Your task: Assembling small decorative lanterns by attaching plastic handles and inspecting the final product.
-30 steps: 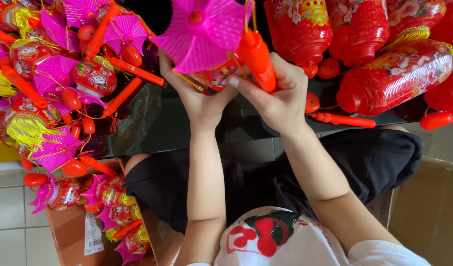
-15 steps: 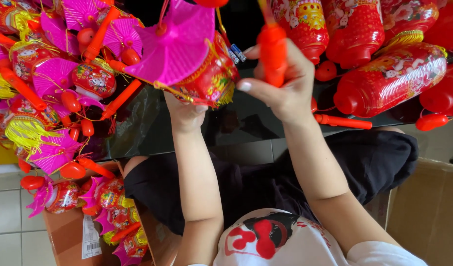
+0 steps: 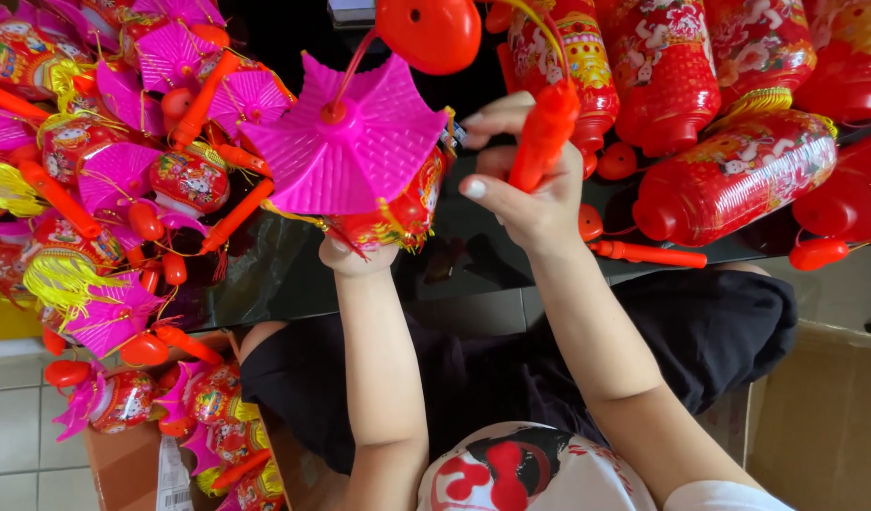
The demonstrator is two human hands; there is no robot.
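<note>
My left hand (image 3: 358,254) grips a small toy lantern (image 3: 398,210) from below. The lantern has a red printed body with yellow fringe, and its pink ridged roof (image 3: 346,137) hides most of the hand. My right hand (image 3: 523,185) is closed around the lantern's orange-red handle stick (image 3: 542,134), held upright just right of the lantern. A thin cord runs from the stick's top towards a round red cap (image 3: 428,30) above the roof.
A heap of similar pink-roofed lanterns (image 3: 123,180) covers the dark tabletop (image 3: 265,274) on the left. Larger red cylinder lanterns (image 3: 734,175) lie at the right. An open cardboard box (image 3: 133,454) with more lanterns stands at lower left, another box (image 3: 824,426) at lower right.
The lantern has turned and dropped lower in my left hand, its roof now facing me. My right hand has moved right with the stick, apart from the left hand.
</note>
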